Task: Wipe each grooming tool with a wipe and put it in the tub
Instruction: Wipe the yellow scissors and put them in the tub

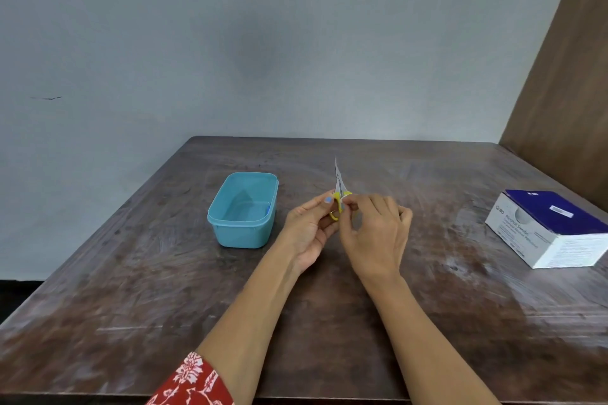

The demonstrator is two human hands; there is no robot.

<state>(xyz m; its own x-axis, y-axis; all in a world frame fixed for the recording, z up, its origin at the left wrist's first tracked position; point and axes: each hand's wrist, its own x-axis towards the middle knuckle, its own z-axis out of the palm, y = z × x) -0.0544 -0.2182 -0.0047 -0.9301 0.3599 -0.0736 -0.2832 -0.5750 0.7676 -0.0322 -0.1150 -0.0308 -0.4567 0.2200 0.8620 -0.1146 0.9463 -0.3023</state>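
Note:
Small scissors (339, 181) with yellow handles and thin metal blades point up and away over the middle of the table. My left hand (309, 230) grips the yellow handles from the left. My right hand (375, 233) pinches a small white wipe (346, 199) against the scissors just above the handles. The light blue tub (243, 233) stands open to the left of my hands, with a small blue item against its right inner wall.
A white and dark blue box of alcohol swabs (552, 230) lies at the right edge of the worn brown wooden table (164, 289). A grey wall is behind the table and a brown panel rises at the far right.

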